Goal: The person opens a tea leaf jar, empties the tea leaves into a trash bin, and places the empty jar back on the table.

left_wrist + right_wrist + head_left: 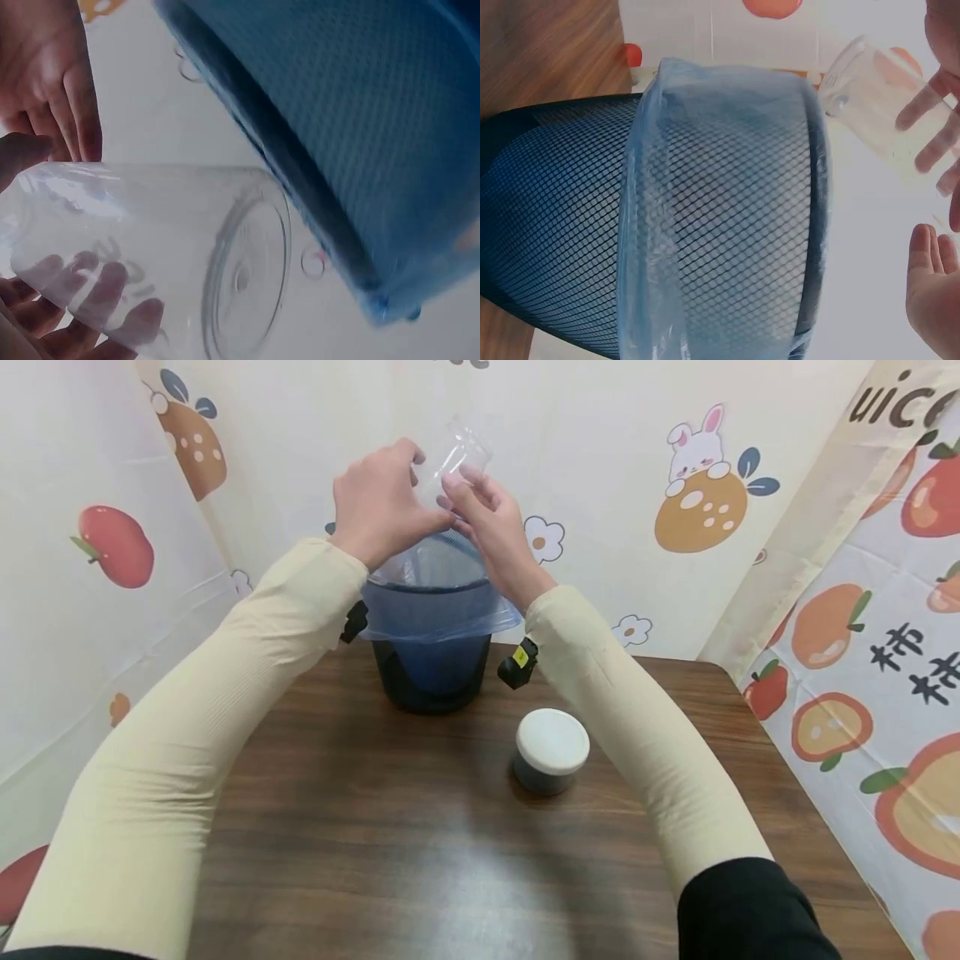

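- A clear jar (455,458) is gripped by the left hand (378,506), whose fingers (105,296) are curled round its side and seen through the wall in the left wrist view.
- The jar's upper end is pinched by the right hand (491,522) with thumb and fingertips (930,127), the other fingers being loosely spread; a two-handed hold steadies the tilted, slippery jar.
- The jar appears empty and is held tipped, its flat end (247,274) turned toward the bin (431,635), well above the table (360,827).
- It is held directly over the bin's mouth, probably so that anything falling would be caught by the blue liner (720,150).
- The liner is folded down over the mesh rim, which keeps it in place.
- The bin stands at the table's far edge, against the printed backdrop (600,410).
- A white-lidded tub (551,747) sits apart, nearer the right edge, beside the right forearm.
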